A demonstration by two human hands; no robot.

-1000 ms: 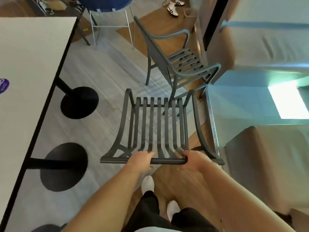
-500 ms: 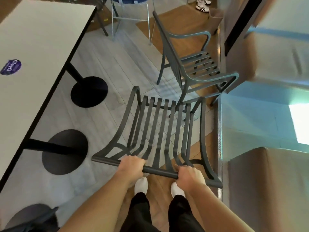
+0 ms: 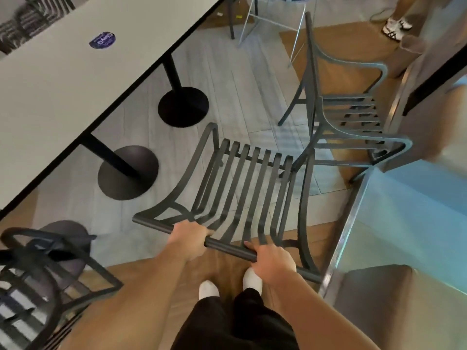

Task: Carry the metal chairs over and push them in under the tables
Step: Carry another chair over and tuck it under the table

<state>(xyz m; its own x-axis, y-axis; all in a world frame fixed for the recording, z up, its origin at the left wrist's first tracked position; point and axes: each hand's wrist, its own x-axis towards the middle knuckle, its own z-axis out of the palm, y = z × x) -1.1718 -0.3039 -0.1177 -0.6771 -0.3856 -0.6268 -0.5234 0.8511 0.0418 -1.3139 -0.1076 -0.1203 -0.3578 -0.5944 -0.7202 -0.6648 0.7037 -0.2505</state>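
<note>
I look down on a dark metal slatted chair [image 3: 242, 188] right in front of me. Both hands grip the top rail of its back: my left hand [image 3: 188, 239] near the rail's middle, my right hand [image 3: 274, 260] further right. To the left runs a long white table [image 3: 75, 79] on black pedestal bases [image 3: 183, 106], and the chair's seat points past its near edge. A second metal chair [image 3: 346, 112] stands just beyond, at the upper right, close to the held chair's front corner. A third dark chair [image 3: 43, 281] shows at the lower left, beside the table.
A metal-edged glass partition [image 3: 353, 205] and upholstered seating [image 3: 394, 304] close off the right side. A stool with thin light legs [image 3: 273, 24] stands at the top, and a person's shoes [image 3: 394, 27] show at the top right. My own white shoes [image 3: 208, 290] are below the chair rail.
The view has swung left and the held chair has turned with it, its rail now slanting. More of the table top has come into view, and the third chair has appeared at the lower left.
</note>
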